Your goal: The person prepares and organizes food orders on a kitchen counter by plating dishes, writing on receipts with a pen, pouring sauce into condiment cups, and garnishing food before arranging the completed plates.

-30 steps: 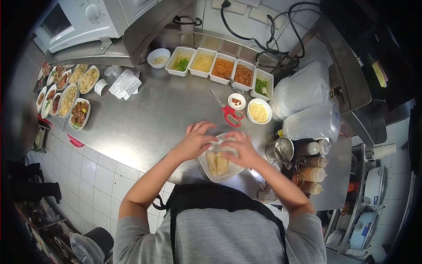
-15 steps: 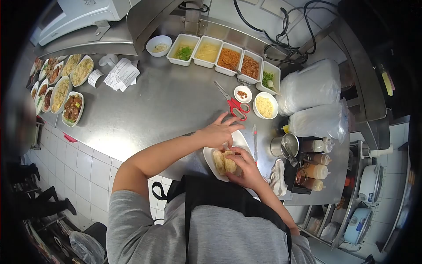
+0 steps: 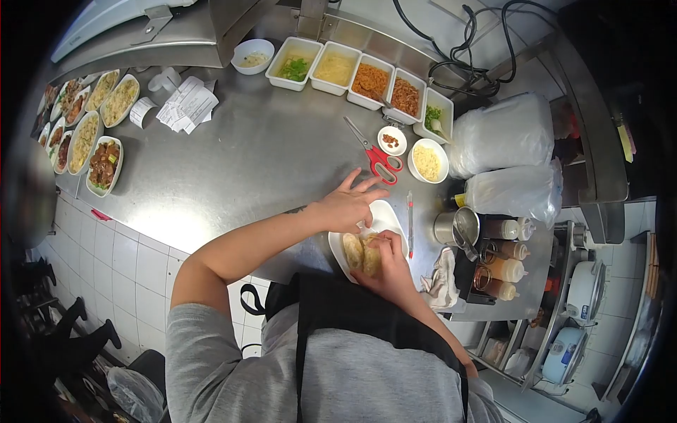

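Observation:
A white dish (image 3: 340,247) stands near the counter's front edge with pale, roll-like food pieces (image 3: 354,251) side by side in it. Over the dish's upper left side is my left hand (image 3: 351,206), its outer fingers spread and its thumb and index finger near each other; a small clear bit shows below them. My right hand (image 3: 390,264) reaches in from the lower right, fingers bent around the right-hand food piece and partly hiding it. Red-handled scissors (image 3: 381,163) lie beyond the dish, and a thin pen-like item (image 3: 410,224) lies to its right.
White tubs of toppings (image 3: 369,83) line the back. Small bowls (image 3: 427,161), plastic bags (image 3: 502,134), a metal pot (image 3: 457,229), sauce bottles (image 3: 506,270) and a cloth (image 3: 443,280) are at right. Filled dishes (image 3: 104,166) and paper slips (image 3: 187,104) are at left.
Both hands, apart above the dish at first, have come lower and closer together. My right hand has moved onto the right food piece. The whole view has shifted and turned slightly.

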A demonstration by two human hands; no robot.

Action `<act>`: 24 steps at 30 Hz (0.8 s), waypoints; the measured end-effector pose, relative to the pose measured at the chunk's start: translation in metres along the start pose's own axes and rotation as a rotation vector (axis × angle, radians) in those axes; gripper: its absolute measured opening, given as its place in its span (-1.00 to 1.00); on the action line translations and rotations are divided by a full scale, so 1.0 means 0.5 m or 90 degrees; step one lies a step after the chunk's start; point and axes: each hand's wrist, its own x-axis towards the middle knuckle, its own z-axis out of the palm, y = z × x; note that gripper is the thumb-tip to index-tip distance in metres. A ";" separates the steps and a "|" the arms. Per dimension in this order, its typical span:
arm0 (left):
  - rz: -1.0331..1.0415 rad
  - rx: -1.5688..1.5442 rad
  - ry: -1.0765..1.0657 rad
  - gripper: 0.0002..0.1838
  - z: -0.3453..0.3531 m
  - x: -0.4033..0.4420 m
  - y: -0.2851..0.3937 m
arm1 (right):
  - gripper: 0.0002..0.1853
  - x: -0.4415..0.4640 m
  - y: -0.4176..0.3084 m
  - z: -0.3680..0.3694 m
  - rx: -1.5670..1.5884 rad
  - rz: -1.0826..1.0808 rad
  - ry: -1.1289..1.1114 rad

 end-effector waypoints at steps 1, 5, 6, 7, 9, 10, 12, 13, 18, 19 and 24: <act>-0.009 0.006 -0.003 -0.75 0.002 -0.001 0.000 | -0.36 0.006 -0.010 0.014 -0.030 0.052 0.021; -0.010 0.012 0.008 -0.73 0.009 -0.006 0.001 | -0.30 0.021 -0.015 0.037 -0.092 0.154 0.041; -0.011 0.009 0.014 -0.72 0.010 -0.008 -0.001 | -0.30 0.020 -0.012 0.038 -0.092 0.157 0.039; -0.013 0.006 0.021 -0.71 0.010 -0.009 -0.002 | -0.31 0.018 -0.007 0.036 -0.101 0.138 0.028; -0.015 0.002 0.018 -0.70 0.011 -0.012 -0.004 | -0.32 0.016 0.001 0.028 -0.111 0.120 0.014; -0.018 0.001 0.015 -0.69 0.011 -0.014 -0.004 | -0.34 0.015 0.003 0.022 -0.098 0.093 0.028; -0.004 0.008 0.020 -0.69 0.012 -0.013 -0.002 | -0.36 0.010 0.003 0.011 -0.084 0.067 0.038; 0.010 0.018 0.025 -0.70 0.014 -0.011 0.000 | -0.37 0.006 0.001 0.005 -0.063 0.060 0.036; 0.032 0.032 0.024 -0.78 0.020 0.001 0.008 | -0.38 -0.013 0.019 -0.012 -0.017 -0.007 0.061; 0.039 0.047 0.021 -0.84 0.022 0.004 0.010 | -0.38 -0.016 0.021 -0.013 -0.011 -0.007 0.057; 0.063 0.071 0.070 -0.94 0.043 0.017 0.005 | -0.34 -0.020 0.030 -0.010 -0.006 0.003 0.029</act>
